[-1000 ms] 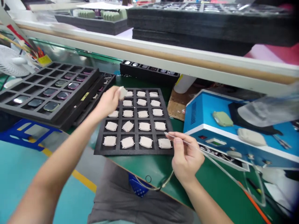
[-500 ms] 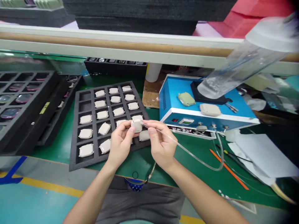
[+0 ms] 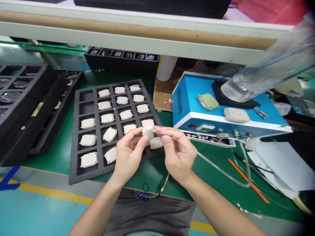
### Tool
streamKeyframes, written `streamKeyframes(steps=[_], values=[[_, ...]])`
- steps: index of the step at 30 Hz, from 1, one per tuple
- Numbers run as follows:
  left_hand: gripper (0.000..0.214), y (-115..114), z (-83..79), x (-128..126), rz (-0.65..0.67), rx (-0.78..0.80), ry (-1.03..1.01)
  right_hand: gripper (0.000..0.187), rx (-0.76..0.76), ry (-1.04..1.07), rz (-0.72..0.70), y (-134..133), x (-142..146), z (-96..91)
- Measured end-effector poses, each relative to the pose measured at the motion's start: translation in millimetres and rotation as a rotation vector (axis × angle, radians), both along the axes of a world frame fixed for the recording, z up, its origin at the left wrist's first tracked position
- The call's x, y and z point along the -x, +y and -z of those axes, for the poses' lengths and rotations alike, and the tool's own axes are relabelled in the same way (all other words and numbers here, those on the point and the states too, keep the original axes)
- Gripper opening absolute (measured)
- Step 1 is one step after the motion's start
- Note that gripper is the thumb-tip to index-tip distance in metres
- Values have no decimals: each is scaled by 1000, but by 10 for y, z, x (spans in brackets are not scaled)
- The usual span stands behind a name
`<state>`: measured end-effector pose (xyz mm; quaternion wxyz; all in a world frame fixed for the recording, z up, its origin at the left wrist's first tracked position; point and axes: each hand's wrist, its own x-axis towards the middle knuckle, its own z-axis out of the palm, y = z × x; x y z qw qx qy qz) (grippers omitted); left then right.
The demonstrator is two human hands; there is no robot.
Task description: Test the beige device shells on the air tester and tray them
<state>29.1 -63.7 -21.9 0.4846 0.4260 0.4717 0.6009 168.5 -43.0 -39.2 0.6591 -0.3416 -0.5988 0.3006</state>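
My left hand (image 3: 129, 152) pinches a small beige plastic case (image 3: 148, 131) between thumb and fingers, just above the front right corner of a black foam tray (image 3: 73, 164). My right hand (image 3: 177, 154) pinches the tip of a thin clear tube (image 3: 211, 164) and holds it against the case. The tube loops right and up to the front of a blue machine (image 3: 189, 105). The tray holds several more beige cases (image 3: 88, 159) in its cells; two cells at the far left are empty.
Stacked black foam trays (image 3: 27, 108) with dark parts stand at the left, another tray (image 3: 123, 59) at the back. A green case (image 3: 208, 101) and a beige one (image 3: 236, 114) lie on the blue machine. An orange stick (image 3: 248, 180) and white sheets (image 3: 283, 164) lie right. A shelf beam (image 3: 147, 32) runs overhead.
My left hand lifted a beige case from the tray's far side and brought it near. My right hand met it with the tube tip. The view shifted right and down.
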Motion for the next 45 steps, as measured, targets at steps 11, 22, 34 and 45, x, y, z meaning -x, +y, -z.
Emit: streamKeyframes(steps=[11,22,34,45], values=[[29,-4,-2,-1,-4,32,17,16,6,-30,17,-1,-13,2],[29,-2,-12,-10,1,22,10,17,2,-27,12,-8,-10,-3],[30,-8,-6,3,-1,40,38,16,6,-40,10,-4,-15,2],[28,-9,0,4,4,33,50,16,10,-38,-3,5,-15,4]])
